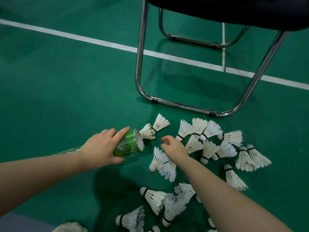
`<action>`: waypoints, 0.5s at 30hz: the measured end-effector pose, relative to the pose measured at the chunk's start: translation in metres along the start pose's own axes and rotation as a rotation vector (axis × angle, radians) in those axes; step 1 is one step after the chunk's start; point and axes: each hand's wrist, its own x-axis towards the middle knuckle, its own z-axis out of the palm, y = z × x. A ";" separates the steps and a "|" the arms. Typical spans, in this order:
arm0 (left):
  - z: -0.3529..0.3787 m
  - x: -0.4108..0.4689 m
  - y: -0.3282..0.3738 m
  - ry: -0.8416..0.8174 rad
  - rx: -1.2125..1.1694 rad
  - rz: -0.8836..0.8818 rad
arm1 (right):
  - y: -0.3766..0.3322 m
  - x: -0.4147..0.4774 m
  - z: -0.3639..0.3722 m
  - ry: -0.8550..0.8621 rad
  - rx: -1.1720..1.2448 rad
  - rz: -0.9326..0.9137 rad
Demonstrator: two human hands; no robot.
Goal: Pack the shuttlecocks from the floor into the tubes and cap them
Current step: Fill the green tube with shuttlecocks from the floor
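Left hand (102, 148) grips the green tube (125, 146); right hand (174, 147) hangs loosely curled, empty, above scattered shuttlecocks (199, 126); a chair (139, 64) stands far right.

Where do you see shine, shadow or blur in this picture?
Head view: the glossy floor mirrors the chair frame, whose steel glints. Head view: a soft dark shadow lies on the floor below the green tube. Head view: the shuttlecocks look sharp, while the top-left corner dims.
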 end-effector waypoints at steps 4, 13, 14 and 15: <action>0.000 -0.005 -0.001 0.000 0.010 -0.004 | -0.016 0.014 0.010 0.006 -0.060 -0.050; -0.006 -0.017 -0.010 -0.020 0.005 -0.085 | -0.048 0.040 0.036 0.056 -0.006 0.017; -0.006 -0.017 -0.011 -0.022 0.008 -0.089 | -0.049 0.042 0.038 0.061 -0.026 0.026; -0.006 -0.018 -0.011 -0.024 0.008 -0.089 | -0.050 0.044 0.039 0.068 -0.040 0.035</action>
